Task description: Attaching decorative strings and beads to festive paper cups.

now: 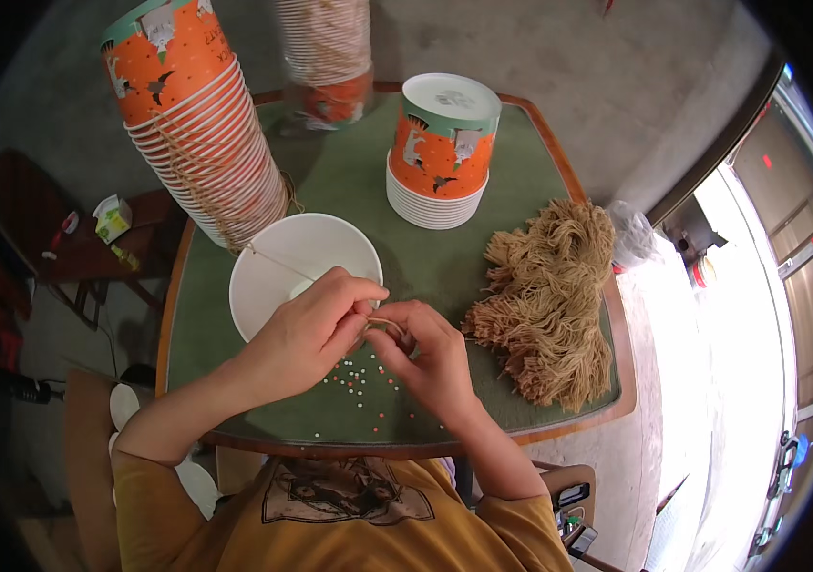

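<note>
A white paper bucket (252,297) stands mouth up on the green table, at the left of my hands. One tan cord (277,259) runs from its far left rim across the opening toward my left hand (309,334). My left fingers are closed in a pinch over the near right rim of the bucket. Close beside it, my right hand (430,360) pinches the cord, which shows as a short loop between the two hands. The exact grip of the fingertips is partly hidden.
Tall nested orange-patterned buckets (206,143) lean at the back left; a shorter upside-down stack (444,157) stands at the back. Tan cord bundles (549,305) lie at the right. Small white and orange dots (359,386) are scattered near me. Another wrapped stack (330,57) stands behind.
</note>
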`<move>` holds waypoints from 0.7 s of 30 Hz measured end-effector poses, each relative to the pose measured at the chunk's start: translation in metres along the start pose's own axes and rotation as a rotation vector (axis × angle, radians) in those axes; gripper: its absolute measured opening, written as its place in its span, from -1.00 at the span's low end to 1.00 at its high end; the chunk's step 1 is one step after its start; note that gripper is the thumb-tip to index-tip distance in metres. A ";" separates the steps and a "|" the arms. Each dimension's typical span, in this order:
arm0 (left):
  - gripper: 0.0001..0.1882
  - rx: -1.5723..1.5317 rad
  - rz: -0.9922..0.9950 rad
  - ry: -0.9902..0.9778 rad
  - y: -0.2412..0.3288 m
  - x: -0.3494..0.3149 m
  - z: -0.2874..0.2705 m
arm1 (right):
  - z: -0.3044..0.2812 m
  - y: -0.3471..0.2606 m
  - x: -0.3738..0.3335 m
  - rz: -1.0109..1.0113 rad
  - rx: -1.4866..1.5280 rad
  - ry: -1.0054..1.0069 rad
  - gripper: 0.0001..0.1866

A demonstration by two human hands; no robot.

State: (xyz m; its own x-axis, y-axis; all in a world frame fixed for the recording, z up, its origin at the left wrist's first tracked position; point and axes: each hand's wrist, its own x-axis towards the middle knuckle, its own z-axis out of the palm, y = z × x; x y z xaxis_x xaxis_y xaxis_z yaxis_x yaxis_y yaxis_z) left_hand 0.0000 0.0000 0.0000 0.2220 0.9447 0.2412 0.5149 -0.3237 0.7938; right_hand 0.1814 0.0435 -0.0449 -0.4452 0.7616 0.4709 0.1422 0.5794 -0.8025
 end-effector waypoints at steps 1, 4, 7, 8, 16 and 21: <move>-0.67 0.027 0.039 -0.011 -0.001 0.001 0.000 | 0.001 -0.001 -0.001 0.058 0.030 -0.006 -0.87; -0.66 -0.047 0.030 -0.051 -0.003 0.004 0.001 | 0.000 -0.001 -0.003 0.180 0.128 -0.008 -0.86; -0.64 -0.202 0.000 -0.092 -0.011 0.006 0.001 | 0.000 0.001 -0.003 0.255 0.202 -0.008 -0.87; -0.63 -0.257 0.019 -0.104 -0.014 0.006 0.000 | 0.000 0.002 -0.003 0.267 0.205 -0.013 -0.87; -0.60 -0.115 0.045 -0.154 -0.006 0.010 -0.008 | 0.000 -0.001 -0.001 0.258 0.248 -0.035 -0.93; -0.60 -0.094 0.074 -0.176 -0.012 0.010 -0.008 | 0.001 0.002 0.000 0.281 0.244 -0.051 -0.90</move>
State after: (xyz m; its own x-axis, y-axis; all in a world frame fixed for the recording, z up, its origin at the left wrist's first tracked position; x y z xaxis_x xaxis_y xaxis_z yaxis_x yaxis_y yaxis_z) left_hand -0.0106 0.0134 -0.0029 0.4020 0.8922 0.2056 0.4146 -0.3776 0.8280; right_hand 0.1808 0.0443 -0.0471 -0.4634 0.8618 0.2061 0.0527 0.2589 -0.9645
